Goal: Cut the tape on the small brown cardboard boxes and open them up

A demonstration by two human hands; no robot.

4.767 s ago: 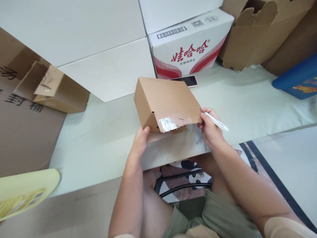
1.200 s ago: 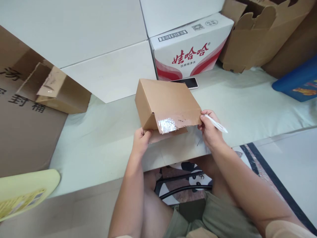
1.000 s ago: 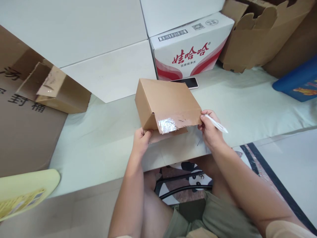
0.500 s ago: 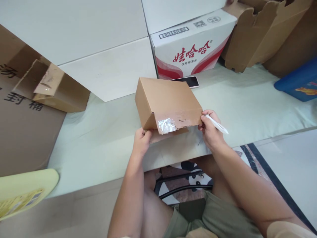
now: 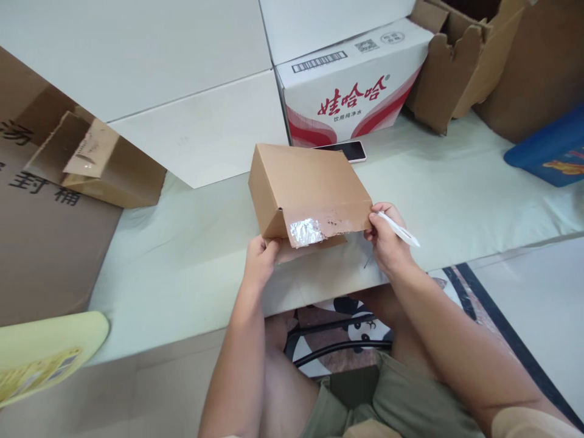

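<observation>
A small brown cardboard box (image 5: 314,176) rests on the cloth-covered table in front of me, its end with torn flaps facing me. Shiny clear tape (image 5: 306,232) clings to the upper flap. My left hand (image 5: 261,261) pinches the lower flap at the box's near left corner. At the near right corner, the fingers of my right hand (image 5: 387,238) grip the edge of the upper flap. The same hand also holds a slim white tool (image 5: 399,230), perhaps a box cutter; its working end is hidden. The inside of the box does not show.
Behind the box lies a phone (image 5: 353,150), before a white-and-red water carton (image 5: 351,103). White boxes (image 5: 196,128) stand at back left, an open brown carton (image 5: 444,79) and blue container (image 5: 552,152) at right. A yellow container (image 5: 50,353) is near left.
The open brown carton at the back right has shifted and turned a little. My hands, the small box and the white tool have hardly moved.
</observation>
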